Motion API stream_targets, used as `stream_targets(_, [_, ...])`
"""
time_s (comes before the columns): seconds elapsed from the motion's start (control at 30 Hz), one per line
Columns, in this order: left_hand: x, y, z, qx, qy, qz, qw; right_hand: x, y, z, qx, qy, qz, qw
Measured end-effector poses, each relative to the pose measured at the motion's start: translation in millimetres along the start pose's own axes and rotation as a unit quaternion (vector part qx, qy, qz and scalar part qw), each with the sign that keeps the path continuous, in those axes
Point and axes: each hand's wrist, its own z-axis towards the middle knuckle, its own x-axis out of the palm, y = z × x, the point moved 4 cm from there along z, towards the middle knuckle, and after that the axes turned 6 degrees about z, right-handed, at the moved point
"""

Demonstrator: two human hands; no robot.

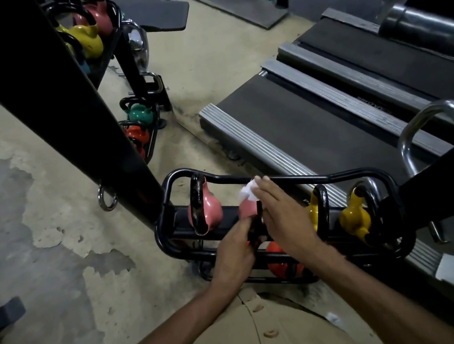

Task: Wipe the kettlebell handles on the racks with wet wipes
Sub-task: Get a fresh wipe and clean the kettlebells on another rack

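Right hand [280,214] pinches wet wipe [249,191] just above pink kettlebell's handle [258,220], handle running toward wearer; left hand [235,250] steadies it.

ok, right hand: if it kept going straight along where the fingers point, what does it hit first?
Probably the rack's black top rail: the right hand points up and away, its fingertips holding the white wipe right at that rail. Beyond lies the treadmill. Depth is unclear.
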Motion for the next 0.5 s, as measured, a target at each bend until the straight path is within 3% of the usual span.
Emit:
stream_targets(0.07, [-1, -1, 1, 0.007, -0.007, 0.005, 1.0, 8, 1, -16, 0.104, -0.077, 0.172, 0.977])
stream_targets(0.13, [-2, -3, 0, 0.014, -0.008, 0.01, 1.0, 15, 3, -17, 0.203, -0.125, 0.339, 0.91])
stream_targets(0.2, [-3, -3, -1, 0.014, -0.009, 0.011, 1.0, 25, -3, -8, 0.323, -0.137, 0.482, 0.803])
stream_targets(0.27, [-4, -2, -2, 0.014, -0.014, 0.016, 1.0, 32, -13, 4, 0.423, -0.109, 0.604, 0.666])
stream_targets(0.33, [-4, -1, -1, 0.014, -0.013, 0.021, 1.0, 32, -15, 13, 0.452, -0.061, 0.704, 0.545])
stream_targets(0.37, [-4, -1, -2, 0.013, -0.01, 0.022, 1.0, 30, -15, 18, 0.448, -0.051, 0.733, 0.51])
stream_targets(0.43, [-4, -4, -2, 0.009, -0.008, 0.022, 1.0, 28, -11, 20, 0.448, -0.064, 0.731, 0.511])
stream_targets(0.5, [-3, -6, -2, 0.006, -0.008, 0.022, 1.0, 28, -8, 10, 0.446, -0.135, 0.659, 0.591])
